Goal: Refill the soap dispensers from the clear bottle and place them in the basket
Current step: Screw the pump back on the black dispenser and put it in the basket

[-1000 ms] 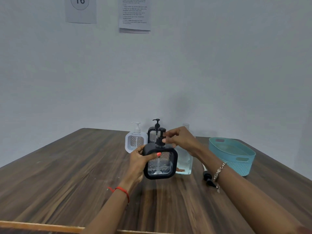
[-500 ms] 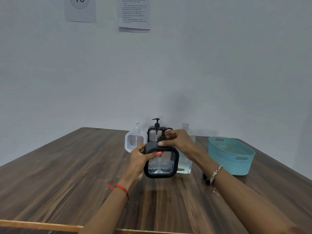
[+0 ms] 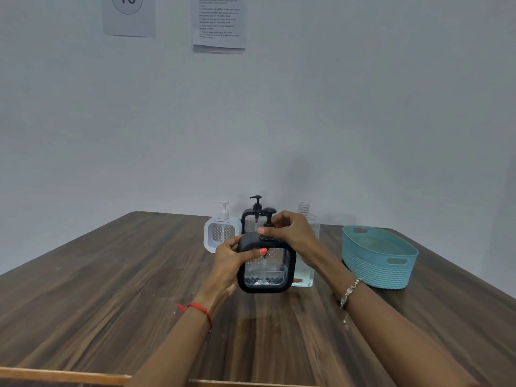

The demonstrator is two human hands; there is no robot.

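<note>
A black square soap dispenser (image 3: 265, 270) with a little clear liquid in its window hangs above the table. My left hand (image 3: 231, 259) grips its left side, thumb across the front. My right hand (image 3: 290, 230) pinches the collar of its black pump (image 3: 269, 216) from above. Behind it stand a white dispenser (image 3: 222, 233), a second black dispenser (image 3: 254, 216) and the clear bottle (image 3: 305, 247), uncapped and partly hidden by my right hand. The teal basket (image 3: 377, 263) sits to the right with nothing visible inside.
The dark wooden table (image 3: 111, 289) runs to the wall at the back, and its light front edge lies just below my forearms. Two paper sheets hang on the wall (image 3: 217, 23).
My hands have raised the black dispenser slightly. The loose black pump that lay on the table under my right forearm is hidden now.
</note>
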